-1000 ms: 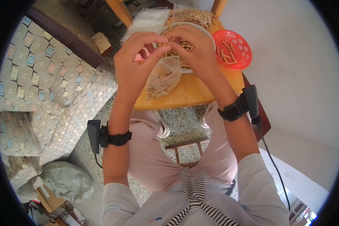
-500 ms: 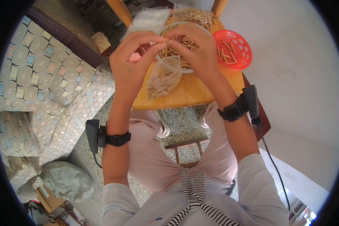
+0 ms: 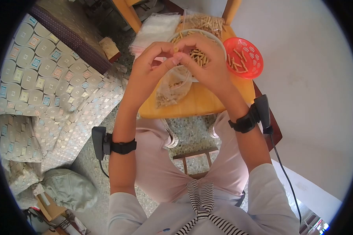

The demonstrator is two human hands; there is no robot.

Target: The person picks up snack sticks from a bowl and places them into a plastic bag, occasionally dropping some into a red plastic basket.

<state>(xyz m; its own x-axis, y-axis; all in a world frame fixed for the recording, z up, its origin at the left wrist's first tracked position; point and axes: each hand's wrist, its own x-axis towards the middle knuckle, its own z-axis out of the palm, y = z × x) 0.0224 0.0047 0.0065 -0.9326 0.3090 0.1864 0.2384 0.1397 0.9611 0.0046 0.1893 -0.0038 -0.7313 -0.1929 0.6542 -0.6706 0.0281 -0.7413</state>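
My left hand (image 3: pixel 149 68) and my right hand (image 3: pixel 208 60) meet fingertip to fingertip above a white bowl (image 3: pixel 222 42) of short tan sticks (image 3: pixel 199 58). Between the pinched fingers shows a small tan stick (image 3: pixel 175 49), mostly covered by them. Just below the hands, an unsealed clear zip bag (image 3: pixel 170 94) leans against the bowl with several sticks inside. To the right of my right hand is a red plastic basket (image 3: pixel 259 58) holding several more sticks.
Everything stands on a yellow wooden chair seat (image 3: pixel 208 103). Behind the bowl lie a filled clear bag (image 3: pixel 211 25) and a stack of flat plastic bags (image 3: pixel 157 29). Patterned fabric (image 3: pixel 59 94) drapes at the left; a white wall (image 3: pixel 302 70) rises at the right.
My view has shifted a little, so the chair and its contents sit lower in the picture. Both hands stay together, their fingertips slightly lower and further right, still pinching.
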